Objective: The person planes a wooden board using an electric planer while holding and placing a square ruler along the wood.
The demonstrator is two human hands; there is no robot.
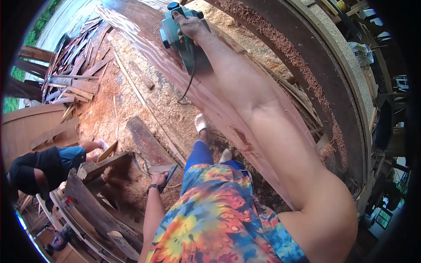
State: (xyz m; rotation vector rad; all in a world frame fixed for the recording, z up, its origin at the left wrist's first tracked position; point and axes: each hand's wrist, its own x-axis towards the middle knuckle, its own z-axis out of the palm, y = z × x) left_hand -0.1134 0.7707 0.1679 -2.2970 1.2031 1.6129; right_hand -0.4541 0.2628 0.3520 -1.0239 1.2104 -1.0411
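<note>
Stretched out to the top centre, my right hand [191, 27] grips a green electric planer [177, 37], which rests on a long reddish wooden plank [219, 103]. A dark cord [189, 85] hangs from the planer and curls on the plank. Lower down, at the left of my shirt, my left hand [158, 179] is closed around a flat, dark, blue-edged object [170, 176] that I cannot make out. A dark watch is on that wrist.
Sawdust [131, 96] covers the ground, with a loose board [151, 140] on it. Scrap wood [79, 83] is heaped at the upper left. A person [48, 166] bends over at the left beside stacked planks [87, 206]. Shavings line a dark curved beam [302, 39] at the right.
</note>
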